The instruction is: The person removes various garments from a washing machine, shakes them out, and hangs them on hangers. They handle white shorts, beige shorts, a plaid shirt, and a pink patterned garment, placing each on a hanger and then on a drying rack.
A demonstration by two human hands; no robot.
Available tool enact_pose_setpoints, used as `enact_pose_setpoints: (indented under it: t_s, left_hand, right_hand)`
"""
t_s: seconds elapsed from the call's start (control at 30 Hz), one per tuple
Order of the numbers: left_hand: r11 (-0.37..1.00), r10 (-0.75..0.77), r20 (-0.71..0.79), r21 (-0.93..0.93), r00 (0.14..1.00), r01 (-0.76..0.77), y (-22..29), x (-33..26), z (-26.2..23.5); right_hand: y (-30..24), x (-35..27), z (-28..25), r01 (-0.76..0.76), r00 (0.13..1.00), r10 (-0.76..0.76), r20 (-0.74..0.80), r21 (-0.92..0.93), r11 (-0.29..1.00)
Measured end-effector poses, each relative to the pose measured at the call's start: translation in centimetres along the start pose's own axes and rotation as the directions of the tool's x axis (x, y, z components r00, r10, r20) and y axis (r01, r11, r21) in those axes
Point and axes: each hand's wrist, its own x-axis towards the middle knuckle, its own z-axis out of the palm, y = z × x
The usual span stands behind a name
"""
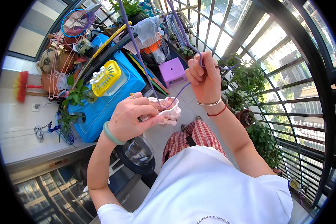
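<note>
My right hand (204, 76) is closed around the neck of a purple wire clothes hanger (180, 93), raised near the railing. The hanger's hook (233, 67) sticks out past my fingers to the right. Its long bar and other arm run up out of view at the top. Lower and to the left, my left hand (132, 114) pinches a small crumpled pale pink and white cloth (170, 114) with a ruffled edge. One corner of the hanger reaches into the cloth's opening. The fingertips behind the cloth are hidden.
A blue covered surface (115, 93) on the left bears a yellow soap dish (107, 77) and potted plants. Behind stands a purple stool (172, 71). Leafy plants (248, 80) line the barred railing on the right. A round dark appliance with a clear lid (138, 151) stands below my left arm.
</note>
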Motion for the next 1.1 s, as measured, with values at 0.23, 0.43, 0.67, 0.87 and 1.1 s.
enact_pose_setpoints:
  t_s: [0.23,0.43,0.67,0.87,1.1]
  left_hand:
    - [0.973,-0.158,-0.178,0.141,0.971,0.184,6.7,-8.9,-3.5]
    - [0.802,-0.278,-0.328,0.437,0.903,0.406,9.3,-18.9,-0.1]
    - [0.744,-0.293,-0.484,0.427,0.825,0.515,16.4,-27.2,5.9]
    - [0.785,-0.269,-0.568,0.339,0.778,0.519,23.6,-30.8,9.7]
    - [0.747,-0.308,-0.812,0.116,0.496,0.654,29.1,-38.4,14.3]
  right_hand:
    - [2.6,-5.9,1.4,-0.367,0.908,0.403,0.113,-0.248,0.897]
    - [0.3,-10.1,4.2,-0.092,0.769,0.541,0.340,-0.779,0.620]
    - [-2.7,-16.2,9.6,0.193,0.555,0.707,0.439,-0.894,0.403]
    - [-2.5,-21.6,14.4,0.207,0.458,0.736,0.499,-0.864,0.458]
    - [-1.0,-29.6,21.7,0.194,0.346,0.823,0.450,-0.893,0.406]
